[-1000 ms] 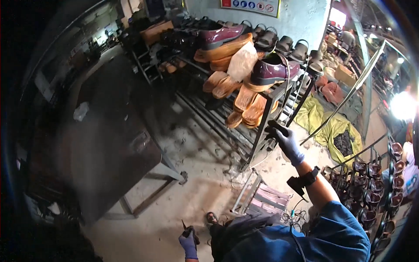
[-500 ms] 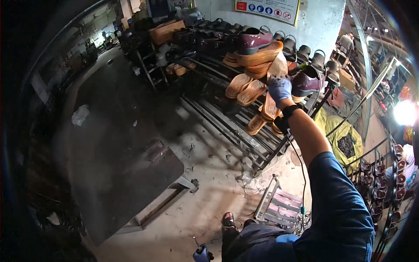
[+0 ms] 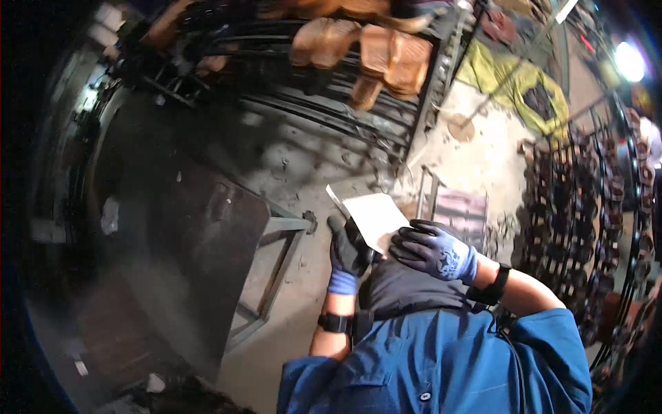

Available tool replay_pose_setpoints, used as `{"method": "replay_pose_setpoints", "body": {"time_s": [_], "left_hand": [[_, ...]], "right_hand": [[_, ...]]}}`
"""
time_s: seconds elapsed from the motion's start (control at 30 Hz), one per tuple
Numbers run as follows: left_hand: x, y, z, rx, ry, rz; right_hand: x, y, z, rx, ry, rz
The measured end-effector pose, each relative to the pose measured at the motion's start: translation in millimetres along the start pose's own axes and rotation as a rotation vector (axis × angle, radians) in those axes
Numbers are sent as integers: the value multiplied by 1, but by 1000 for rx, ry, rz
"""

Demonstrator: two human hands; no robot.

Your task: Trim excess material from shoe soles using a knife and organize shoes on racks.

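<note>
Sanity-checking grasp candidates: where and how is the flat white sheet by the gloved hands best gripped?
Probably pinch the far right corner of the flat white, four-sided sheet, coming from the far side. It looks thin, and that corner sticks out uncovered. The near side is crowded: the grey-and-blue gloved left hand is at its left, the matching gloved right hand at its lower right.

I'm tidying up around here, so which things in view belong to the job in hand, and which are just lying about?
In hand:
- white sheet, between the left hand and right hand

Seemingly just lying about:
- yellow sack
- slatted stool
- brown soles, untouched, though they may belong too
</note>
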State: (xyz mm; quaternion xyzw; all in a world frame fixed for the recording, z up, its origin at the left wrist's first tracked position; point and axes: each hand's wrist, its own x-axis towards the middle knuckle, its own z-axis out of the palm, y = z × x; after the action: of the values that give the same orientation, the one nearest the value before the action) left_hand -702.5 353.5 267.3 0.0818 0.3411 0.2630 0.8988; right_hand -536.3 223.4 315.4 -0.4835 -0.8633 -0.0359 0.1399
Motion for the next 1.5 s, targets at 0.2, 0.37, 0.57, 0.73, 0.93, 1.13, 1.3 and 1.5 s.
{"method": "replay_pose_setpoints", "body": {"time_s": [0.2,0.37,0.57,0.73,0.93,1.13,1.3,1.5], "left_hand": [[29,-86,10,824,-357,18],[24,-186,44,961,-617,-123],[-20,-324,121,1120,-728,-489],[-40,-416,158,1255,-777,-429],[-50,-491,199,1323,-903,-504],[-54,-539,225,1499,-1192,-542],[-43,-577,239,1308,-1265,-839],[-20,-607,268,1460,-1330,-915]], "right_hand": [[-121,-58,-20,-20,28,301],[-240,-99,-86,407,128,787],[-374,-118,-68,1361,1078,1451],[-439,-148,-90,835,979,1534],[-491,-180,-120,289,845,1737],[-515,-192,-150,-226,822,1743],[-535,-184,-140,-202,867,1909],[-548,-165,-125,-246,856,2027]]}}
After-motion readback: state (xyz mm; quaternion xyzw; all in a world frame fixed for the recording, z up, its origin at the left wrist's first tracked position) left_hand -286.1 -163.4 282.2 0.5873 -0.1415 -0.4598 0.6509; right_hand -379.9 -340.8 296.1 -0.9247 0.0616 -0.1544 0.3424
